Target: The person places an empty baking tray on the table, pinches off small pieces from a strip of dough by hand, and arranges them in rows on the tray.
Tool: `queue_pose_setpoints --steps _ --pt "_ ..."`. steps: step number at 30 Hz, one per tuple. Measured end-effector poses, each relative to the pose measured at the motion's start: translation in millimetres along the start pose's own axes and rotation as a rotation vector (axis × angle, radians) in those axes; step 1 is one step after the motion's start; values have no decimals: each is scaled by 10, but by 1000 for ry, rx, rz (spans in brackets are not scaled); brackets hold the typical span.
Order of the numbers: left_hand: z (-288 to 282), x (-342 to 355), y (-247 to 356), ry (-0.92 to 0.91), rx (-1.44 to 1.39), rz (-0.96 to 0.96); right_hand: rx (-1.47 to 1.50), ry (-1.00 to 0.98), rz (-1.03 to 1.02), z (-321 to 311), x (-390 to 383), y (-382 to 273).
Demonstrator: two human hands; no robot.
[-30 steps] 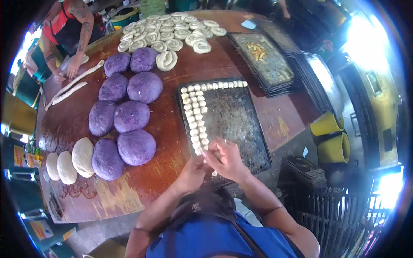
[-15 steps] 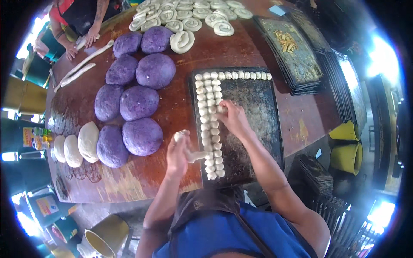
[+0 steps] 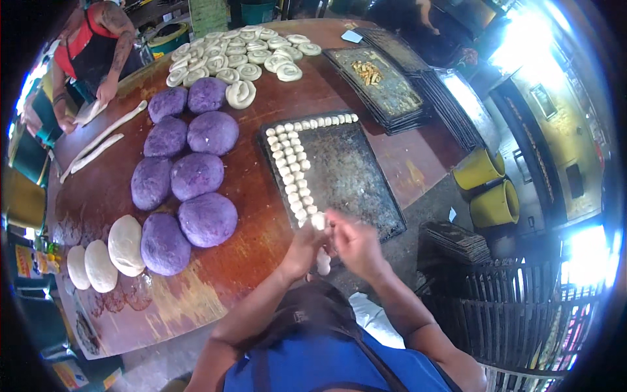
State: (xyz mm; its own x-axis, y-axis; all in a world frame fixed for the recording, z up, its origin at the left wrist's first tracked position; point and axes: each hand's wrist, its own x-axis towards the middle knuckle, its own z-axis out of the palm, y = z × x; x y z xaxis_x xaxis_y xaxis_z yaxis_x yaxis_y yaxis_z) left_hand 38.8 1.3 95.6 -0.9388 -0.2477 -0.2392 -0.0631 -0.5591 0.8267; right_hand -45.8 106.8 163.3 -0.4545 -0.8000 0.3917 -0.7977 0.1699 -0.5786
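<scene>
My left hand [image 3: 303, 251] is closed around a piece of white dough [image 3: 323, 262], whose end hangs below the fist. At the top of that fist, by the thumb, shows a pale lump of dough [image 3: 318, 221]. My right hand [image 3: 356, 245] is close against it, blurred, its fingers curled in; what they pinch, if anything, cannot be made out. Both hands are over the near end of a dark baking tray [image 3: 346, 170]. Small dough balls [image 3: 287, 160] fill columns along the tray's left side, and one row runs along its far edge.
Large purple dough mounds [image 3: 208, 219] and white dough pieces [image 3: 125, 245] lie left. Coiled dough [image 3: 245, 72] covers the far side. Another person [image 3: 98, 52] handles dough far left, near long dough ropes [image 3: 104, 140]. Stacked trays [image 3: 372, 81] and yellow buckets [image 3: 494, 204] are right.
My right hand has left the middle of the ball columns and come back toward me, beside my left hand. My left hand has shifted right. The whole view has tilted.
</scene>
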Motion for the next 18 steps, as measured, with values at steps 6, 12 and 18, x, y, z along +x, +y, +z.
queue_pose_setpoints --steps 6,12,18 --pt "144 4 265 -27 341 178 166 -84 97 -24 383 309" --pt "-311 234 431 399 -561 458 319 -196 316 299 713 1257" --pt "-202 105 135 487 -204 163 249 -140 134 891 997 1801"
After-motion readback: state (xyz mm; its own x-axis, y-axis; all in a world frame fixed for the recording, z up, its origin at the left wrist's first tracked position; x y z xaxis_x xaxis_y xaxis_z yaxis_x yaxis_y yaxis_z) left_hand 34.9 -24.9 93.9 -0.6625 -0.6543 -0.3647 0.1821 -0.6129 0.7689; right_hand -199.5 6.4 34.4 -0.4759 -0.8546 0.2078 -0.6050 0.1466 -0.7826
